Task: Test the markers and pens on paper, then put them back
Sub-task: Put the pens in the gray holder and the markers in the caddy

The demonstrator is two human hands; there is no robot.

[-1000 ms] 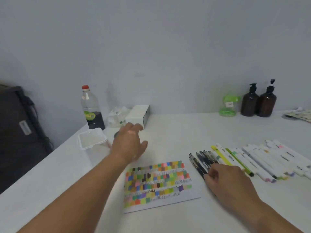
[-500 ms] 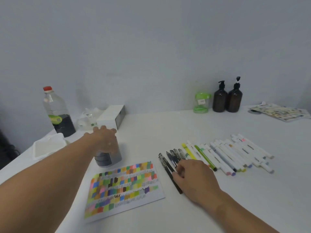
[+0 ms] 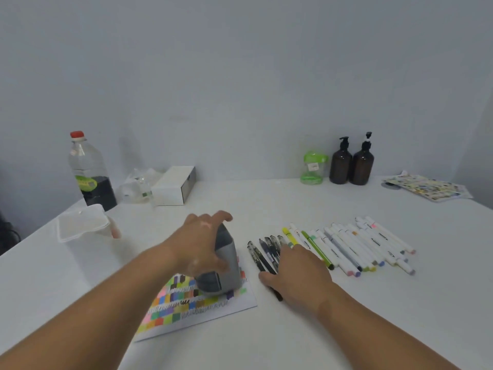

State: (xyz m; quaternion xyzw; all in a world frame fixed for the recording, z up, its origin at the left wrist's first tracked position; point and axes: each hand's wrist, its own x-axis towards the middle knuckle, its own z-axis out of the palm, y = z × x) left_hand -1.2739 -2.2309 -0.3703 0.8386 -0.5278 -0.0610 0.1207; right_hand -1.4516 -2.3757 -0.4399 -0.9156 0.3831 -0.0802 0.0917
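Lay side by side on the white desk (image 3: 266, 204): a few dark gel pens (image 3: 262, 253), then a longer row of white-barrelled markers (image 3: 346, 244) to their right. Covered the near ends of the pens with the right hand (image 3: 296, 276), palm down, thumb out to the left. Could not tell whether any pen was pinched beneath it, though one dark barrel stuck out under the heel of the palm.

Gripped a grey pencil case (image 3: 226, 265) in the left hand (image 3: 202, 244), fingers curled over its top. Held it tilted over the paper (image 3: 192, 308), which was filled with colour swatches and scribble lines; touching the sheet or not, unclear.

Judged the testing finished and the putting-back just begun. Called next, most likely, for the case to be set close beside the pens with its mouth open toward them, then for the pens to be gathered into one bundle and slid in.

Farther off: a lidded plastic tub (image 3: 80, 222), a red-capped bottle (image 3: 89, 172), a white box (image 3: 173, 186), a green jar (image 3: 312, 169) and two brown pump bottles (image 3: 340, 164) along the wall.
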